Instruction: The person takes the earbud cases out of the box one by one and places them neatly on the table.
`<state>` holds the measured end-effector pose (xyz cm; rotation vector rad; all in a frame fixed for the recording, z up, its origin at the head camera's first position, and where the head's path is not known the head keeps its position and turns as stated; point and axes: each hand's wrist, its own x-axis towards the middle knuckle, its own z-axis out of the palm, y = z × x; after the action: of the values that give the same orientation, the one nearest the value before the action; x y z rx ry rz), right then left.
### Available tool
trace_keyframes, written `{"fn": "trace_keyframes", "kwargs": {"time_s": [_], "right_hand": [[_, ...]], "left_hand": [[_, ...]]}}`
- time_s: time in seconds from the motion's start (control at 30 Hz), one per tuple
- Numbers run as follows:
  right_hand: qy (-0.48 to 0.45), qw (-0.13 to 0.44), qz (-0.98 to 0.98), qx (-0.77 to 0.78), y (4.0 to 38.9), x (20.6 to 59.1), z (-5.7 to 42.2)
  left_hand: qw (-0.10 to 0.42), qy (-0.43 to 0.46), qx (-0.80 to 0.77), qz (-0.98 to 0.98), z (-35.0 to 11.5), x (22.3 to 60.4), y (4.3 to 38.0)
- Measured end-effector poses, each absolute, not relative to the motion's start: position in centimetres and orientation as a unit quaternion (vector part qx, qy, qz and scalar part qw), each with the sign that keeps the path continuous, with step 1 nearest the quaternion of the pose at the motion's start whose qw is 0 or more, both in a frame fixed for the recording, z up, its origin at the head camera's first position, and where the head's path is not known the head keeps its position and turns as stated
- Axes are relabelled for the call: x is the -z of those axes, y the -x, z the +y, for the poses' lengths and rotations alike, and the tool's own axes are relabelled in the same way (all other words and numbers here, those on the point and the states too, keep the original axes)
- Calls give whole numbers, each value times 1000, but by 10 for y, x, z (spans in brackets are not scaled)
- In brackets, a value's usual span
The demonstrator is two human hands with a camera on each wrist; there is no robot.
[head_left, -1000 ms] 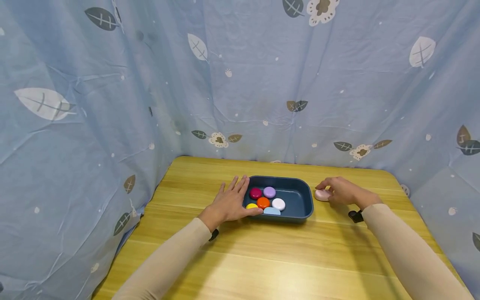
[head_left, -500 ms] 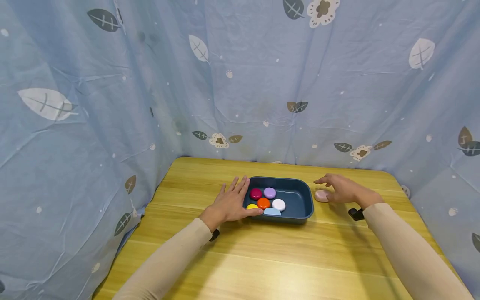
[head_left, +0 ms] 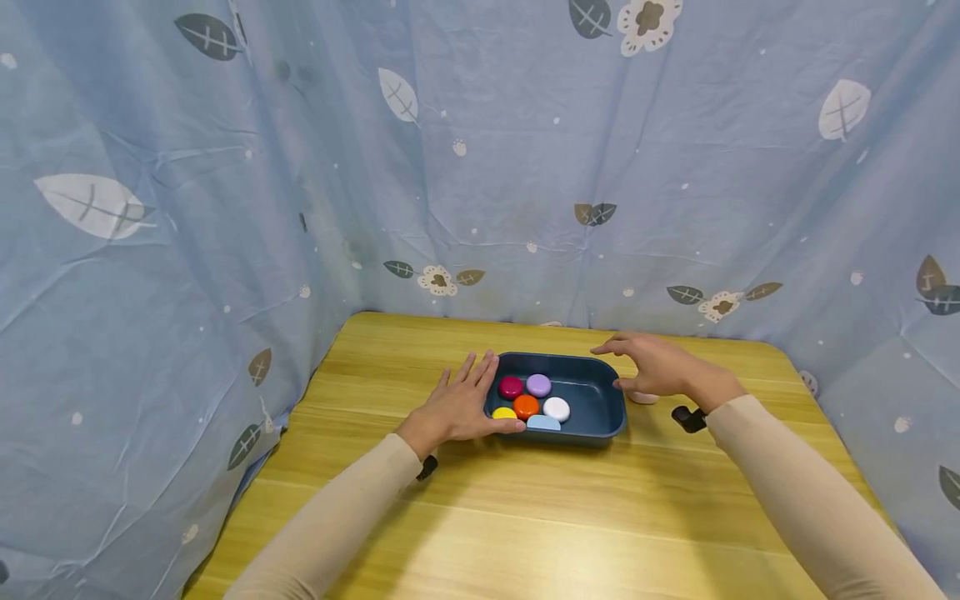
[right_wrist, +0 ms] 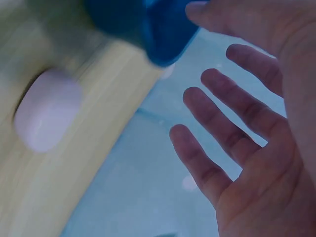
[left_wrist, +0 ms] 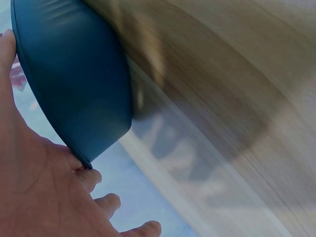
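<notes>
A dark blue rectangular tray (head_left: 577,438) holds several smooth rounded pieces: crimson (head_left: 511,387), lilac (head_left: 538,385), orange (head_left: 526,407), white (head_left: 557,409), yellow (head_left: 504,413) and light blue (head_left: 544,422). The front wall hides part of the light blue one. My left hand (head_left: 459,408) rests on the tray's left end, fingers spread over the rim. Over the right end hovers my right hand (head_left: 663,367), holding nothing, its thumb near the rim. Below that hand a pale pink rounded piece (right_wrist: 48,111) lies on the table, mostly covered in the head view.
The wooden table (head_left: 480,517) stretches out in front of the tray. Behind it and along both sides hangs a blue curtain (head_left: 510,167) with a leaf pattern. A small black wrist device (head_left: 688,419) shows under the right wrist.
My right hand has let go of the pale pink piece, risen and moved left to the tray's right rim. The piece stays on the table. My left hand has not visibly moved.
</notes>
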<state>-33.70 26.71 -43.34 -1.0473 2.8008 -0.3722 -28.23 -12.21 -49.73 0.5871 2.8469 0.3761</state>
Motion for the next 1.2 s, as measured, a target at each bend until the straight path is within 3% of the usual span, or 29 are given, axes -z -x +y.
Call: {"fn": "trace_keyframes", "kwargs": {"time_s": [0.6, 0.9, 1.2], "right_hand": [[411, 189, 884, 116, 349, 447, 195], [393, 261, 872, 130, 354, 463, 181], [408, 265, 866, 113, 361, 471, 172]], "left_hand": [[99, -193, -136, 967, -121, 500, 281], [99, -197, -126, 967, -119, 501, 283], [100, -196, -132, 967, -119, 499, 282]]}}
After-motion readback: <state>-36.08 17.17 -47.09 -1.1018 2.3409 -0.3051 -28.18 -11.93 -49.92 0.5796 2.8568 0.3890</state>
